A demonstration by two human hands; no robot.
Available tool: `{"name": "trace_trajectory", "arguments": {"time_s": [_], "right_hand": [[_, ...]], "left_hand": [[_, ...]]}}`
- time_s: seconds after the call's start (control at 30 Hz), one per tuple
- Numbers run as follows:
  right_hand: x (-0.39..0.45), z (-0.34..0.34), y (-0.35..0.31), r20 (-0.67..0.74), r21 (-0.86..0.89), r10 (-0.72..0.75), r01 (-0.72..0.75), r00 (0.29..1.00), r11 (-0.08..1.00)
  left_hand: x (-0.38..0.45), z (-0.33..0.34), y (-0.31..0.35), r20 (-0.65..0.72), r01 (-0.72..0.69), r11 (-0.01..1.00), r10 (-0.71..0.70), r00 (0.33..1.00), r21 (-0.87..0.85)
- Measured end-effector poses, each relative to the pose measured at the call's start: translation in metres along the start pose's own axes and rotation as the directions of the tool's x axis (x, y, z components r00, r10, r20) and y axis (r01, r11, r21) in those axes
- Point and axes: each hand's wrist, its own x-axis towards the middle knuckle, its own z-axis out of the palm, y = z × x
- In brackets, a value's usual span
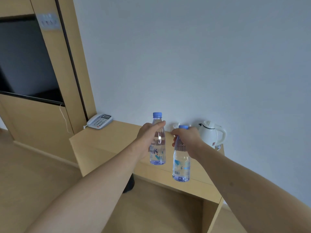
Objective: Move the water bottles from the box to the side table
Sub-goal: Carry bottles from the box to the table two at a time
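Holding: two water bottles, one in each hand, both clear of the side table [107,142] at frame centre.
Left hand [148,140]: fingers curled round the upper body of the left bottle [158,148], thumb near the shoulder below the blue cap.
Right hand [188,140]: fingers wrapped round the neck and shoulder of the right bottle [181,163], only the cap showing above the fist.
Long axis: both bottles close to upright, caps up, bases down.
Key relation: the left bottle's base hangs over the tabletop; the right bottle's base shows lower in the frame, in front of the table's near edge, so it looks further from a landing spot.
Nearer hand: the left, by this judgement.
Next move calls for: carrying both forward and down onto bare wood between the telephone [100,121] at left and the kettle [211,133] at right.
Box: not in view.
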Motion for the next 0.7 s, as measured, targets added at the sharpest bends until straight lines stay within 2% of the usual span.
{"name": "trace_trajectory", "arguments": {"time_s": [0.17, 0.37, 0.53, 0.7], "right_hand": [[0.07, 0.023, 0.003, -0.001, -0.028, -0.006, 0.006, 1.0, 1.0], [0.183, 0.045, 0.008, 0.081, 0.008, -0.01, 0.009, 0.997, 1.0], [0.276, 0.054, 0.009, 0.025, 0.02, 0.047, -0.047, 0.999, 0.999], [0.354, 0.063, 0.015, -0.005, -0.05, 0.008, -0.008, 1.0, 0.999]], "left_hand": [[0.064, -0.011, -0.006, 0.005, -0.012, 0.999, 0.012, 1.0, 0.051], [0.169, -0.013, -0.002, -0.064, 0.014, 0.995, -0.008, 0.998, 0.097], [0.262, -0.003, 0.007, -0.079, 0.071, 0.987, -0.06, 0.995, 0.144], [0.335, -0.004, 0.004, -0.049, 0.139, 0.985, -0.134, 0.99, 0.102]]}}
